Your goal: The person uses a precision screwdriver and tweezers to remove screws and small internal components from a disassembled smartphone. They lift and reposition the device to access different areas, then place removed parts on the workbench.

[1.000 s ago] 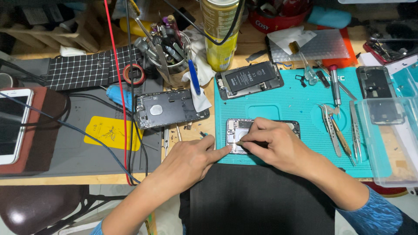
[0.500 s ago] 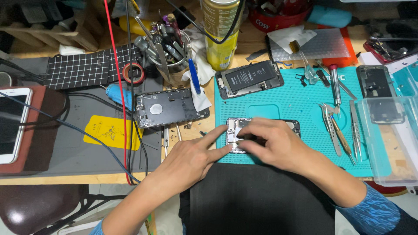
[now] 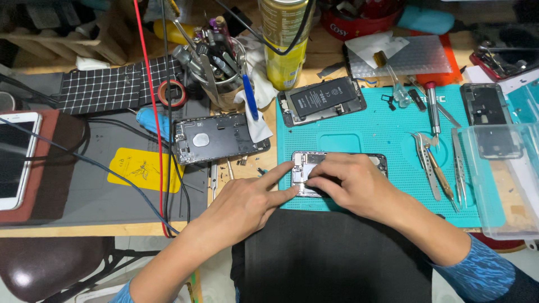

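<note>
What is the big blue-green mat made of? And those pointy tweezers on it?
The turquoise work mat looks like soft rubber or silicone: matte, with rows of moulded dimples and shallow trays. The slim pointed tweezers look like bare steel, judging by their grey, shiny finish.

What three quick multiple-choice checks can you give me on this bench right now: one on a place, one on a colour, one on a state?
1. Where does the opened phone under the hands lie?
A. on the teal mat
B. on the grey mat
C. on the chair

2. What colour is the tape roll beside the tool cup?
A. green
B. red
C. white

3. How do the hands stand on that phone?
A. both lifted clear
B. only one touching
C. both touching it

Answers:
1 A: the phone rests at the teal mat's near edge.
2 B: the ring shows red on the checked cloth.
3 C: the left hand fingers press its left end, and the right hand covers its middle.
</note>
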A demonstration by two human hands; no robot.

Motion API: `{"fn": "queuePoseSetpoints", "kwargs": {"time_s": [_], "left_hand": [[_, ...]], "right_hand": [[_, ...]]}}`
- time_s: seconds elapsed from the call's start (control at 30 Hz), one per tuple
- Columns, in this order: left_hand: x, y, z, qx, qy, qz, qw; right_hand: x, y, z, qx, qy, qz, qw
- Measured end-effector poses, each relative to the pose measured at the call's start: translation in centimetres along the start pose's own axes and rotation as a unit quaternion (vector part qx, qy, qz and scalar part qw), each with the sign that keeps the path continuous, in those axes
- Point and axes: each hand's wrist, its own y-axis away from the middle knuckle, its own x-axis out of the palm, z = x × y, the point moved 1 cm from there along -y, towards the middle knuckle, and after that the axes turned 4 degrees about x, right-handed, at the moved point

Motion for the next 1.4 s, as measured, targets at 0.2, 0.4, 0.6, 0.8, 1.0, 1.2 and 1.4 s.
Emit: {"fn": "queuePoseSetpoints", "kwargs": {"time_s": [0.2,0.4,0.6,0.8,1.0,1.2,1.4], "left_hand": [[-0.19,-0.15,-0.11,0.001,0.007,0.002,1.0],[-0.21,-0.12,-0.07,-0.001,0.001,0.005,1.0],[-0.11,-0.12,0.03,-0.003,0.011,0.003,1.0],[-0.14,-0.15,-0.06,-0.001,0.016,-0.005,1.0],[-0.19,-0.14,-0.03,-0.006,0.018,0.005,1.0],[-0.24,-0.14,-0.18,-0.008,0.019,0.001,1.0],[-0.24,-0.25,-0.12,-0.005,0.004,0.006,1.0]], "right_hand": [[-0.05,-0.21,-0.05,0.028,-0.024,0.017,0.999],[0.02,-0.07,-0.04,0.013,-0.013,0.019,1.0],[0.15,-0.26,-0.13,0.011,-0.002,0.004,1.0],[0.05,-0.13,0.01,0.022,-0.033,0.015,0.999],[0.09,-0.22,0.18,0.003,-0.001,0.002,1.0],[0.02,-0.21,0.11,0.043,-0.034,0.018,0.998],[-0.1,-0.16,0.34,0.01,-0.023,0.012,1.0]]}}
